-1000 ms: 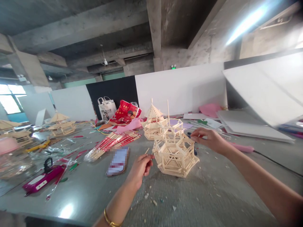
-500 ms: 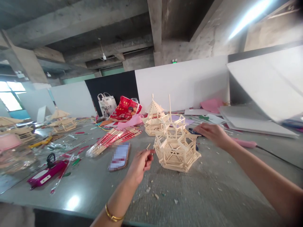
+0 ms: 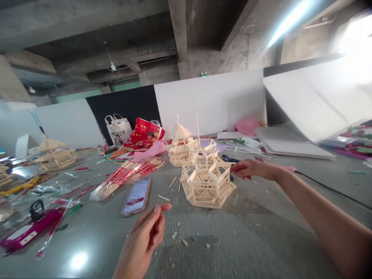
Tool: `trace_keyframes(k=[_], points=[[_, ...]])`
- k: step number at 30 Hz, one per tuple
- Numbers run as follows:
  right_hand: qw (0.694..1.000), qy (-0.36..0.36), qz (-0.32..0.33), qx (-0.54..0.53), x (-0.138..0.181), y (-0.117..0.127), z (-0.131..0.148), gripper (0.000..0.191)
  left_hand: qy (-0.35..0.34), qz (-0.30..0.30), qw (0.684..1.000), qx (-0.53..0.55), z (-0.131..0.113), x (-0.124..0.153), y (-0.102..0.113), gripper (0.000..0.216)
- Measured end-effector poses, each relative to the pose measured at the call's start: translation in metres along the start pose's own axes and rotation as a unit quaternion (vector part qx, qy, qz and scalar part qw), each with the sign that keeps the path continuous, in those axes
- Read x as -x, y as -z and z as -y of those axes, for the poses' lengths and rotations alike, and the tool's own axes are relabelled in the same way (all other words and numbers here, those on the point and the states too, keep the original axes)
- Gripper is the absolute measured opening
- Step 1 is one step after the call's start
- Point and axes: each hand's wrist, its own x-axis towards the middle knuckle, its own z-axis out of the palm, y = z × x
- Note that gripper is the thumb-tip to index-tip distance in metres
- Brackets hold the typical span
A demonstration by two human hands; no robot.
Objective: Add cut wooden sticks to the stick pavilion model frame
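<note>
While the Stick Pavilion Stands Roofless, Two Hands Flank It

Although two tiers of the pale hexagonal pavilion of wooden sticks are up on the grey table, with a single mast rising from the middle, it looks about half built. The finished stick pavilion at its 11 o'clock carries a peaked roof, and this one has none. At 3 o'clock, the right hand reaches its bunched fingertips to the upper tier's rim; whether they pinch a stick I cannot tell. At 7 o'clock, the left hand hovers apart, fingers narrow and loosely curled, holding nothing. Loose short sticks lie at 9 o'clock, with a bundle of red-wrapped sticks farther out.
</note>
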Motion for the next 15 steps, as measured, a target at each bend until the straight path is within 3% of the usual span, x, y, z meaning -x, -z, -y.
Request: trace_keyframes(k=[4, 8, 11, 15], points=[[0.998, 0.013, 0.053, -0.012, -0.001, -0.009, 0.002, 0.03, 0.012, -0.029, 0.999, -0.002, 0.003, 0.018, 0.005, 0.033], [0.999, 0.031, 0.021, -0.017, -0.008, -0.015, -0.001, 0.022, 0.017, -0.048, 0.999, -0.007, 0.004, 0.025, 0.006, 0.036], [0.994, 0.071, -0.072, -0.034, 0.002, 0.002, 0.003, 0.024, 0.015, -0.066, 0.998, -0.005, 0.006, 0.027, 0.012, 0.037], [0.95, 0.127, -0.284, -0.037, 0.04, 0.044, 0.014, 0.054, 0.001, -0.088, 0.996, 0.01, 0.007, 0.03, 0.021, 0.036]])
